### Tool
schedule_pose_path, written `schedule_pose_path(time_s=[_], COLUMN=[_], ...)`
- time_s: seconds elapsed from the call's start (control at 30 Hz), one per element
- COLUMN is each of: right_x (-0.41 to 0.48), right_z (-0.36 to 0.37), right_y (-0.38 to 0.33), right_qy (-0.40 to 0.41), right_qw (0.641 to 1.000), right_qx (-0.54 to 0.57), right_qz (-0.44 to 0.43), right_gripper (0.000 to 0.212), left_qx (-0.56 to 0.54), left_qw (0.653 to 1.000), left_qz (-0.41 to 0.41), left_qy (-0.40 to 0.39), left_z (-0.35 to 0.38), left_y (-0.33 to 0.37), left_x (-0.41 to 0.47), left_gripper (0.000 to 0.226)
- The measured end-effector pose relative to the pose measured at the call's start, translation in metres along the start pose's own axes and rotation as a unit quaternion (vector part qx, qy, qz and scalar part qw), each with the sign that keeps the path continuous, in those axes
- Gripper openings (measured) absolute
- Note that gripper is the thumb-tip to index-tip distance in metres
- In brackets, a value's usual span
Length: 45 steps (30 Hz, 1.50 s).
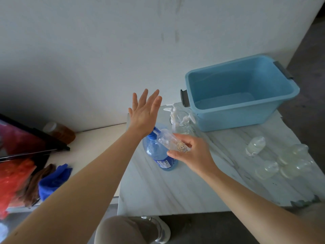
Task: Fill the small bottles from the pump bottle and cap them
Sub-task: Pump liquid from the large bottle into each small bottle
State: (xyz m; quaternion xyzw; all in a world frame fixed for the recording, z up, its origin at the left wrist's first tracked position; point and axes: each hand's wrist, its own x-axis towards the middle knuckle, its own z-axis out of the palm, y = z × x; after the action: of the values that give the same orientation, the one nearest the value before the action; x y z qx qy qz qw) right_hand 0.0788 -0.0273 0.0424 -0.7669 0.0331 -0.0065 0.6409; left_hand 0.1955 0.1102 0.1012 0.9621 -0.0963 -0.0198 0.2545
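A blue pump bottle (158,154) stands on the marble table (167,191). My right hand (193,154) holds a small clear bottle (168,140) with a bear sticker, tilted with its mouth at the pump's nozzle. My left hand (144,113) is flat with fingers spread, its heel over the pump head. Several small clear bottles (284,162) lie at the right of the table, one (255,145) apart from the group. White pump caps (177,115) stand in a clear glass behind the pump bottle.
A light blue plastic tub (242,92) sits at the table's far right against the wall. To the left, a lower shelf holds an amber jar (59,131), a dark framed panel (26,140), a blue cloth (52,180) and red plastic (14,180).
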Motion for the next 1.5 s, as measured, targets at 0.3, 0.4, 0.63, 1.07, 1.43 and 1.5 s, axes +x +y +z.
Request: schedule_pose_path(time_s=[0.3, 0.4, 0.63, 1.07, 1.43, 1.5], right_x=[0.002, 0.002, 0.001, 0.002, 0.003, 0.003], right_z=[0.003, 0.002, 0.004, -0.002, 0.003, 0.003], right_y=[0.016, 0.015, 0.01, 0.002, 0.016, 0.016], right_qy=[-0.004, -0.003, 0.0, 0.006, -0.005, -0.003], right_qw=[1.0, 1.0, 1.0, 1.0, 1.0, 1.0], right_qx=[0.015, 0.011, -0.003, -0.019, -0.012, -0.017], right_qz=[0.014, 0.012, 0.019, -0.017, 0.009, 0.011], right_gripper=[0.036, 0.037, 0.044, 0.04, 0.044, 0.044], left_qx=[0.001, -0.005, -0.043, -0.005, -0.018, -0.016], left_qw=[1.0, 1.0, 0.999, 1.0, 0.999, 0.999], left_qz=[-0.02, -0.024, -0.031, 0.013, -0.027, -0.03], left_qy=[-0.009, -0.011, -0.003, -0.01, -0.029, -0.029], left_z=[0.019, 0.02, 0.014, 0.0, 0.018, 0.018], left_y=[-0.009, -0.009, -0.006, 0.001, -0.009, -0.009], left_x=[0.0, 0.0, -0.006, -0.001, -0.002, -0.002], left_gripper=[0.057, 0.058, 0.055, 0.056, 0.059, 0.059])
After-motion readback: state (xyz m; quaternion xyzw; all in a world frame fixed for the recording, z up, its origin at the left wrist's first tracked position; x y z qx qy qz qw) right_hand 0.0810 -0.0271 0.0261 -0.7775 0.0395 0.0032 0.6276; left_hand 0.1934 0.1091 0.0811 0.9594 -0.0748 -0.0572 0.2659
